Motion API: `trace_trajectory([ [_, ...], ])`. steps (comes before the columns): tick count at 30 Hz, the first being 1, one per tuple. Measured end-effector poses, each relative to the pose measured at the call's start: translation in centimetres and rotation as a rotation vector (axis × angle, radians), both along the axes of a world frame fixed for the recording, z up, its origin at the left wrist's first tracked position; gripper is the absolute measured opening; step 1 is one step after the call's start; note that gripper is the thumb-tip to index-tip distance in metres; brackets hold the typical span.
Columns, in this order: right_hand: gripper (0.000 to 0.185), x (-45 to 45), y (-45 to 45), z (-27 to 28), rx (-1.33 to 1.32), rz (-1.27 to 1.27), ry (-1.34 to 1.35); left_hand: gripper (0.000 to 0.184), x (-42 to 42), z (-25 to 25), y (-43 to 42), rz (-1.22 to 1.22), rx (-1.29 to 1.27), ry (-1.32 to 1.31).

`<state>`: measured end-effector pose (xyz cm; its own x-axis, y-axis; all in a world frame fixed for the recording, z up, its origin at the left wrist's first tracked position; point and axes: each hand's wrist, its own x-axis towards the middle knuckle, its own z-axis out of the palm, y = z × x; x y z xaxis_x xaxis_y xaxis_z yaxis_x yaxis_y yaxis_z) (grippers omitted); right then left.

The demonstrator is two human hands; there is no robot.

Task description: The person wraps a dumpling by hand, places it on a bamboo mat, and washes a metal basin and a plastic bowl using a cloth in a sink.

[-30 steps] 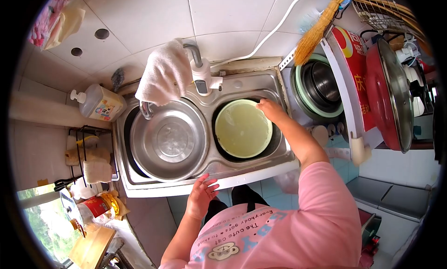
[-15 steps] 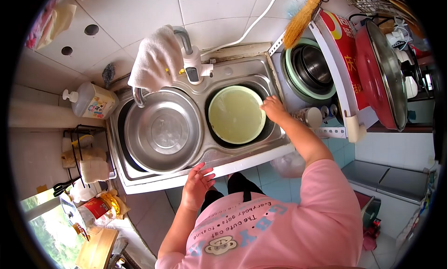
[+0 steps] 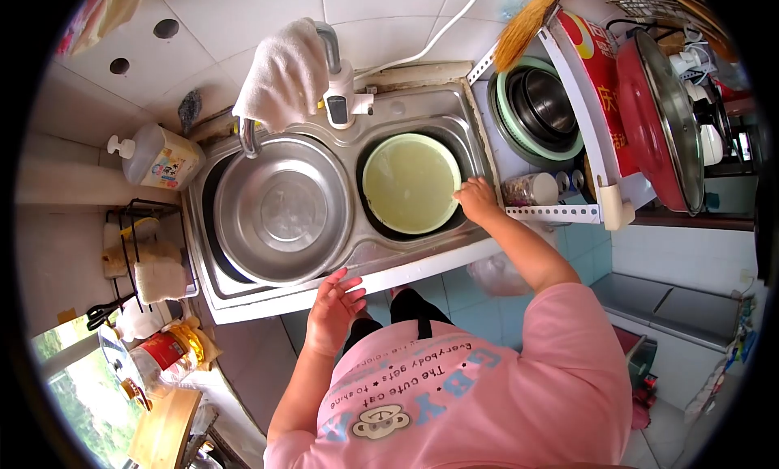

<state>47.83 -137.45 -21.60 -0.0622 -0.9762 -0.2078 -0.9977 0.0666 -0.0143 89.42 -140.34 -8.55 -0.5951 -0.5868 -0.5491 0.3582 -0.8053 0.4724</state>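
My right hand (image 3: 477, 200) grips the right rim of a pale green basin (image 3: 411, 183), which sits in the right bowl of the steel sink and holds cloudy liquid. My left hand (image 3: 331, 307) is empty, fingers apart, just off the front edge of the sink (image 3: 389, 264). A wide steel basin (image 3: 284, 211) fills the left bowl. Over it arches the faucet (image 3: 339, 96), with a pale cloth (image 3: 284, 75) draped on its spout.
A soap bottle (image 3: 165, 157) and a wire rack (image 3: 154, 250) stand left of the sink. On the right are nested bowls (image 3: 548, 104), a jar (image 3: 531, 190), a shelf with a red lidded pan (image 3: 649, 120), and a hanging straw brush (image 3: 527, 31).
My right hand has slid along the green basin's rim toward its lower right. The view has shifted, and my left hand stays open near the front edge.
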Motion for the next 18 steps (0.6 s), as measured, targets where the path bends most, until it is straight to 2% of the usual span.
trace_trajectory([
  [7, 0.021, 1.8, 1.2, -0.5, 0.094, -0.125, -0.040, 0.061, 0.8, -0.2, -0.3, 0.002, -0.016, -0.015],
  [18, 0.018, 4.4, 2.1, -2.0, 0.057, -0.220, -0.196, 0.059, 1.4, 0.1, -0.7, 0.016, -0.010, -0.028],
])
